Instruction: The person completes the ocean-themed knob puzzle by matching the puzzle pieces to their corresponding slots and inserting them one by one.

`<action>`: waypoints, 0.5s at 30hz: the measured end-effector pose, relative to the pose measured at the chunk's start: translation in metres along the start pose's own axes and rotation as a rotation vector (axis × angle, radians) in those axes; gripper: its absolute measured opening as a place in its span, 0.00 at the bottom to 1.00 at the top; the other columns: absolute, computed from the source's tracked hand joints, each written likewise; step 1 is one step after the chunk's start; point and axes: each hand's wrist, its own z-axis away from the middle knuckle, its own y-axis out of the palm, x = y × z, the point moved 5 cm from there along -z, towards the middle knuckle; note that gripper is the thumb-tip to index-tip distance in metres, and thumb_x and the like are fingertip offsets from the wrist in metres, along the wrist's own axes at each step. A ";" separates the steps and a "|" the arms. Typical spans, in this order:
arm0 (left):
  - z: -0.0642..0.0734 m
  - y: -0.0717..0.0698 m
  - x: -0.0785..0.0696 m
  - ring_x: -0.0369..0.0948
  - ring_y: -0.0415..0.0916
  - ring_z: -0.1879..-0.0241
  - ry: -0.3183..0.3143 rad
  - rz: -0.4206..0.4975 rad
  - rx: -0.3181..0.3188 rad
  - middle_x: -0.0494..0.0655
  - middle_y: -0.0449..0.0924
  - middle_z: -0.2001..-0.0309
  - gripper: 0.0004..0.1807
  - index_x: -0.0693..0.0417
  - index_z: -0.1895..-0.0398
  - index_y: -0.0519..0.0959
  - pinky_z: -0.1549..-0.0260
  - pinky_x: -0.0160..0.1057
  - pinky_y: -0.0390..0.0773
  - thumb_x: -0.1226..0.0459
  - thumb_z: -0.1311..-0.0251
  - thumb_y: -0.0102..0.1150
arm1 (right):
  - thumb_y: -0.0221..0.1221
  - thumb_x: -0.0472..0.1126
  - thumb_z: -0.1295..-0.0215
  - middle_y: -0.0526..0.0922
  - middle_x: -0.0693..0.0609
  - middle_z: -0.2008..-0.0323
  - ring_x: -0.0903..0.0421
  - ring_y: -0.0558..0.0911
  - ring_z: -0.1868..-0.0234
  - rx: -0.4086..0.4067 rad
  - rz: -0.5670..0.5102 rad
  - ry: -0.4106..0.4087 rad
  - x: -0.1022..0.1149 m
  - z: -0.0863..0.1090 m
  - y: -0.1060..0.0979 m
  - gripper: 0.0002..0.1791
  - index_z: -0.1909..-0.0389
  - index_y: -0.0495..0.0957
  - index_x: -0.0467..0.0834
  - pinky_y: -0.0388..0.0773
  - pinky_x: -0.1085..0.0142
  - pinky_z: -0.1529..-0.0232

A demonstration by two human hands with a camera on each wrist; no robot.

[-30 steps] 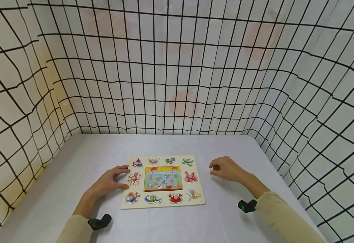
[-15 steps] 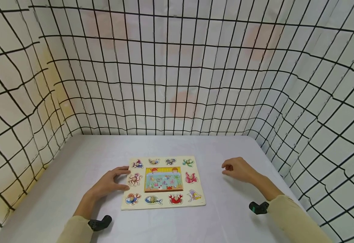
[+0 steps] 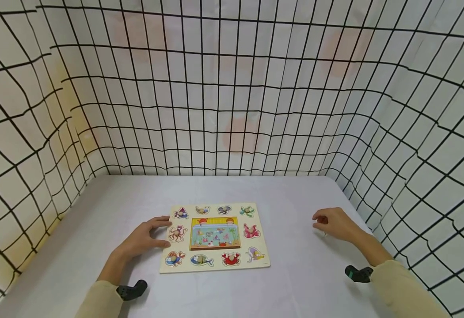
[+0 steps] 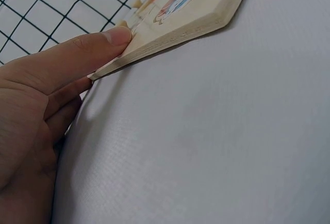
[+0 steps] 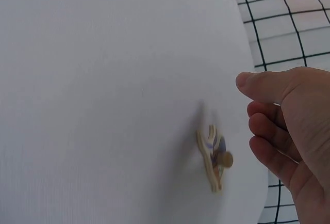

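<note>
A wooden knob puzzle board (image 3: 261, 261) with sea-animal shapes round a picture of an aquarium lies flat. My left hand (image 3: 142, 239) rests at its left edge, index finger and thumb spread apart; in the left wrist view the thumb (image 4: 105, 42) presses on top near the edge. The other fingers are partly hidden behind that edge. My right hand (image 3: 334, 224) is well to the right of the board, fingers loosely bent. In the right wrist view a small knobbed puzzle piece (image 5: 211, 157) shows apart from the fingertips, somewhat blurred, beside a shadow.
A white cloth covers the table (image 3: 291, 282). Black wire mesh (image 3: 240, 97) in front of pale sheets stands along the back and both sides. A black device (image 3: 132, 290) sits at the left wrist and another black device (image 3: 358, 274) at the right.
My right hand has moved steadily right, away from the board. A small pale thing now shows just below its fingers. The left hand and the board have stayed in place.
</note>
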 end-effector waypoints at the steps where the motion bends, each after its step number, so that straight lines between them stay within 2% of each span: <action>1: 0.000 0.000 0.000 0.65 0.54 0.25 -0.002 0.000 0.000 0.60 0.66 0.26 0.38 0.58 0.35 0.80 0.31 0.71 0.54 0.56 0.51 0.82 | 0.69 0.36 0.35 0.81 0.59 0.69 0.59 0.77 0.67 0.003 0.000 0.006 -0.003 0.002 0.000 0.08 0.58 0.86 0.38 0.80 0.65 0.66; 8: -0.001 0.001 0.001 0.64 0.53 0.24 -0.020 0.007 -0.001 0.59 0.65 0.25 0.39 0.58 0.35 0.80 0.30 0.69 0.53 0.56 0.51 0.83 | 0.69 0.36 0.35 0.81 0.59 0.69 0.59 0.78 0.67 0.015 -0.001 0.036 -0.020 0.012 -0.002 0.06 0.60 0.86 0.39 0.80 0.65 0.67; 15: 0.000 0.000 -0.001 0.66 0.53 0.25 -0.009 0.003 -0.001 0.60 0.65 0.26 0.39 0.60 0.35 0.79 0.31 0.70 0.52 0.56 0.51 0.83 | 0.69 0.35 0.37 0.81 0.60 0.70 0.59 0.78 0.67 -0.005 0.025 0.044 -0.031 0.019 -0.005 0.05 0.62 0.86 0.40 0.80 0.62 0.66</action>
